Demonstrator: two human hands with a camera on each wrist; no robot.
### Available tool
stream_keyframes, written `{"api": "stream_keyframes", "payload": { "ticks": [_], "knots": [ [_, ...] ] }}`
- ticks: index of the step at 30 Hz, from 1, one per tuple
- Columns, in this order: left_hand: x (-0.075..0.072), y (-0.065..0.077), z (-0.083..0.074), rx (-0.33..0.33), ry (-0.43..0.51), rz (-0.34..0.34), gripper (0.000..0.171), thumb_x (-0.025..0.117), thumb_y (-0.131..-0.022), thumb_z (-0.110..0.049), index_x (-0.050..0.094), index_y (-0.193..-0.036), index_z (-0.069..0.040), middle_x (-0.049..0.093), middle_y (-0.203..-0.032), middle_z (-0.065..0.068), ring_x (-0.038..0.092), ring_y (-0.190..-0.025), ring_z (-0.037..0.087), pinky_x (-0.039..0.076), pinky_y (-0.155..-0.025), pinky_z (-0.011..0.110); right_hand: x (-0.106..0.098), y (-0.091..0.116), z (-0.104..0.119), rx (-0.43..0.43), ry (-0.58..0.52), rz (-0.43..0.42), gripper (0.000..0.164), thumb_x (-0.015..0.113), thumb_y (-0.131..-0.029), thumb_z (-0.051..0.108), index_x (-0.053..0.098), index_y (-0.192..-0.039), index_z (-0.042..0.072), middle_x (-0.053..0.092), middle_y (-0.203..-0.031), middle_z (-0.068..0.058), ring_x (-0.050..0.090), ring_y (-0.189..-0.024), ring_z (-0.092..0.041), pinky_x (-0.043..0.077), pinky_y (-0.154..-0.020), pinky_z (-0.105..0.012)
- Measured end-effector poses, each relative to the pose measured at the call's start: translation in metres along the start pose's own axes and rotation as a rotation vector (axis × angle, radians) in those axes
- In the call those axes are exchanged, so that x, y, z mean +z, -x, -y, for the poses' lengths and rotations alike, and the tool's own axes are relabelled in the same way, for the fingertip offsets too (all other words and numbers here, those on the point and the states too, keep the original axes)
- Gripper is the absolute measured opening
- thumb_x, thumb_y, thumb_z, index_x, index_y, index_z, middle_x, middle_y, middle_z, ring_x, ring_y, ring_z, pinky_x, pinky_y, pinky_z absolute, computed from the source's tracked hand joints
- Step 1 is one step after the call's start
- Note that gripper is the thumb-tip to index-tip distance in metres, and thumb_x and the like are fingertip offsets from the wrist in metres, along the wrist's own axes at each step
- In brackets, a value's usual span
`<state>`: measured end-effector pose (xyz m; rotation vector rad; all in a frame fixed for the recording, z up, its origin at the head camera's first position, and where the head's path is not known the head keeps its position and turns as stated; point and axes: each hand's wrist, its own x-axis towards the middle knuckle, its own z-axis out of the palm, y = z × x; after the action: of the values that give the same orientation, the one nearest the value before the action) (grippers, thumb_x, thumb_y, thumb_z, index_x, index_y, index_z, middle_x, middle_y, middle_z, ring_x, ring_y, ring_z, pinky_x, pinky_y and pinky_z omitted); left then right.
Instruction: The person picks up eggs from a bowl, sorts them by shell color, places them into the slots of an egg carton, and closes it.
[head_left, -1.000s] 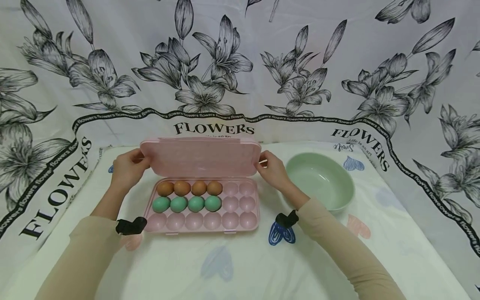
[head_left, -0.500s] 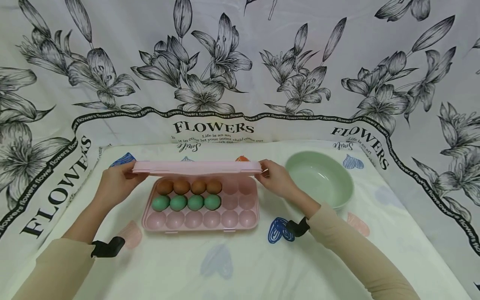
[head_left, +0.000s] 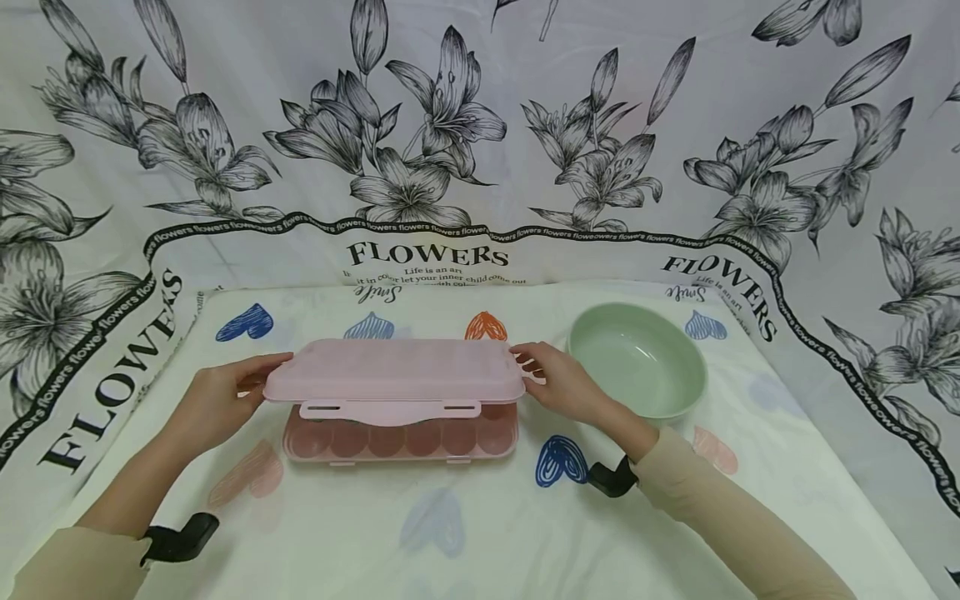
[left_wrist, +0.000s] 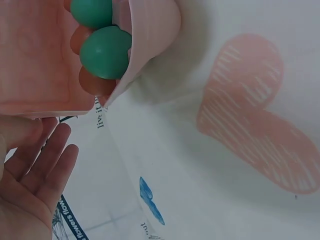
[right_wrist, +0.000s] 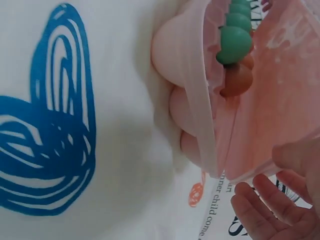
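Observation:
A pink plastic egg box has its lid (head_left: 393, 367) partly lowered over the base (head_left: 397, 442). At the lid's left end my left hand (head_left: 213, 408) pinches the edge between thumb and fingers. My right hand (head_left: 562, 383) holds the opposite end the same way, its thumb inside the lid in the right wrist view. Through the gap, green eggs (left_wrist: 106, 52) and brown eggs (right_wrist: 237, 80) show seated in the cups. From the head view the lid hides the eggs, leaving only the front row of egg cups (head_left: 387, 439) in sight.
A light green bowl (head_left: 637, 358) stands right of the egg box, close behind the right hand. White cloth with printed hearts (head_left: 435, 525) covers the table. Behind it hangs a flower-printed curtain (head_left: 480, 125).
The lid has swung from upright forward and down over the base, covering the eggs in the head view. Both hands have come down and nearer with it, still at its ends.

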<state>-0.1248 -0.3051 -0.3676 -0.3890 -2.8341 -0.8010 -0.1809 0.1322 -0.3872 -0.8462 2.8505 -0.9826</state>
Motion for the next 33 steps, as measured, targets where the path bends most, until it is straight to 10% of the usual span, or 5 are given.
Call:
{"api": "stream_keyframes", "payload": {
  "ticks": [7, 16, 20, 25, 33],
  "knots": [
    [-0.002, 0.013, -0.008, 0.011, -0.014, -0.066, 0.025, 0.054, -0.090, -0.004, 0.067, -0.111, -0.010, 0.067, -0.106, 0.016, 0.062, -0.092, 0.037, 0.042, -0.052, 0.017, 0.000, 0.006, 0.010, -0.044, 0.018, -0.048, 0.025, 0.054, -0.090, 0.005, 0.063, -0.113, 0.010, 0.061, -0.109, -0.006, 0.060, -0.099, -0.018, 0.054, -0.081, -0.028],
    [0.008, 0.025, -0.020, 0.134, -0.109, -0.070, 0.023, 0.065, -0.086, -0.015, 0.067, -0.109, -0.015, 0.064, -0.117, 0.007, 0.048, -0.071, 0.002, 0.032, -0.045, 0.016, 0.008, 0.012, 0.031, -0.154, 0.097, 0.022, 0.028, 0.057, -0.090, 0.026, 0.064, -0.115, 0.014, 0.058, -0.120, -0.001, 0.056, -0.107, -0.015, 0.051, -0.083, -0.029],
    [0.013, 0.028, -0.028, 0.130, -0.136, 0.024, 0.035, 0.068, -0.083, -0.024, 0.064, -0.117, -0.014, 0.057, -0.128, 0.008, 0.059, -0.099, 0.021, 0.050, -0.067, 0.027, 0.018, 0.015, 0.037, -0.210, 0.129, 0.066, 0.032, 0.056, -0.090, 0.027, 0.063, -0.118, 0.013, 0.056, -0.124, -0.002, 0.052, -0.115, -0.016, 0.046, -0.093, -0.030],
    [0.024, 0.031, -0.032, 0.044, -0.133, 0.171, 0.057, 0.064, -0.082, -0.045, 0.054, -0.130, -0.015, 0.040, -0.143, 0.010, 0.036, -0.130, 0.036, 0.041, -0.091, 0.056, 0.027, 0.017, 0.045, -0.265, 0.191, 0.089, 0.037, 0.058, -0.089, 0.029, 0.060, -0.122, 0.013, 0.052, -0.131, -0.004, 0.048, -0.121, -0.019, 0.041, -0.101, -0.032],
    [0.042, 0.037, -0.029, 0.098, -0.176, 0.150, 0.078, 0.076, -0.071, -0.044, 0.046, -0.136, -0.012, 0.036, -0.145, 0.012, 0.032, -0.133, 0.034, 0.041, -0.093, 0.057, 0.046, 0.019, 0.044, -0.407, 0.317, 0.096, 0.045, 0.063, -0.085, 0.033, 0.057, -0.124, 0.012, 0.050, -0.134, -0.009, 0.046, -0.124, -0.022, 0.037, -0.105, -0.034]
  ]
}}
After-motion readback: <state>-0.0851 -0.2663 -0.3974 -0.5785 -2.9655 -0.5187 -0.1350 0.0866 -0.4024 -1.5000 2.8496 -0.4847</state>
